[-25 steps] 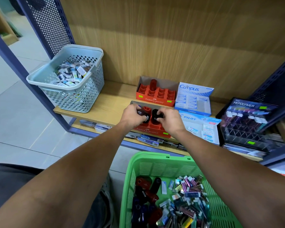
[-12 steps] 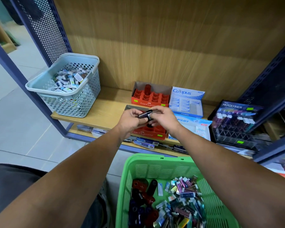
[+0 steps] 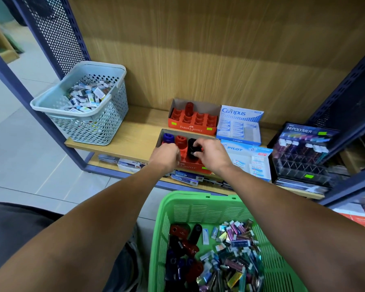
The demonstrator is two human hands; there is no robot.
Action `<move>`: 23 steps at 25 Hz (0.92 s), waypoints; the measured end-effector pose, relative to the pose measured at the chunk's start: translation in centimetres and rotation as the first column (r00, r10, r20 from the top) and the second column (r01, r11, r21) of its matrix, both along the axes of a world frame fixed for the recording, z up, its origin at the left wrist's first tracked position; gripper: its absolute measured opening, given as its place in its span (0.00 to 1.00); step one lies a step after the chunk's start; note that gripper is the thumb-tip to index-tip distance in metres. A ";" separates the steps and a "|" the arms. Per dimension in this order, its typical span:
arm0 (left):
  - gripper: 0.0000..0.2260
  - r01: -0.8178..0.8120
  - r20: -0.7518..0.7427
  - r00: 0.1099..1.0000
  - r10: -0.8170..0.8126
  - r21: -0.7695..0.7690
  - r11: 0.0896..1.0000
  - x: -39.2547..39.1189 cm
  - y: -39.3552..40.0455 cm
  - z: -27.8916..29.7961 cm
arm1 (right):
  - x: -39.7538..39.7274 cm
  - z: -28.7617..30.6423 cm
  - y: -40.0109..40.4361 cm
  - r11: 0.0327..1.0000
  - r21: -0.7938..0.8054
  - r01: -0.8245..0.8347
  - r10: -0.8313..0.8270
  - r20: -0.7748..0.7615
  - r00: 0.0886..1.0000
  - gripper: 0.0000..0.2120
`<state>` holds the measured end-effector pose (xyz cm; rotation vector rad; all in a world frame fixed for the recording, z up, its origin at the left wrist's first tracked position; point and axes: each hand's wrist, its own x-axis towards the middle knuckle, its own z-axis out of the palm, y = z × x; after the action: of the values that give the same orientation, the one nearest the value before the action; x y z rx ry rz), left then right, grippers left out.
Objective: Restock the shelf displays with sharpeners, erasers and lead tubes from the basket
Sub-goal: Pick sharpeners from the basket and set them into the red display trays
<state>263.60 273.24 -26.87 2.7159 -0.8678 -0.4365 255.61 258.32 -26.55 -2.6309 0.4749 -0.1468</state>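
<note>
the black plastic sharpener [image 3: 192, 149] that both hands were turning over mid-air half a second ago is now down in the near red cardboard faber-castell display tray [image 3: 190, 165], so one more slot fills. right hand [image 3: 212, 155] pinches its top, fingertips curled around it; left hand [image 3: 165, 157] is curled at the tray's front, whether gripping anything i cannot tell.

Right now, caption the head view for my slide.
Right hand seats a black sharpener in the front Faber-Castell tray beside the left hand; green basket waits below.
</note>
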 end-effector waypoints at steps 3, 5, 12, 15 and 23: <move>0.07 0.012 0.023 1.000 -0.013 0.019 1.000 0.1 -0.3 -0.1 | -0.1 -0.7 0.3 0.999 -0.023 -0.045 0.045 -0.022 0.999 0.13; 0.07 0.028 0.045 0.999 -0.030 0.049 0.998 0.2 -0.5 -0.3 | -0.1 -1.2 0.4 0.996 -0.055 -0.076 0.074 -0.030 0.997 0.13; 0.09 0.096 0.232 0.963 -0.140 0.193 0.976 -0.4 -1.5 -0.6 | 0.2 -1.6 0.2 0.994 -0.061 -0.086 0.084 -0.027 0.996 0.12; 0.10 0.092 0.237 0.962 -0.137 0.192 0.977 -0.3 -1.9 -0.2 | 0.3 -1.6 0.1 0.994 -0.065 -0.092 0.089 -0.040 0.995 0.11; 0.14 0.116 0.204 0.968 -0.148 0.160 0.980 -1.7 -0.7 0.4 | -1.4 0.2 0.5 0.987 -0.130 -0.092 0.090 -0.022 0.996 0.18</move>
<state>261.93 272.53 -26.50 2.8909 -1.1205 -0.2436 254.26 258.79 -26.39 -2.7788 0.3612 -0.1314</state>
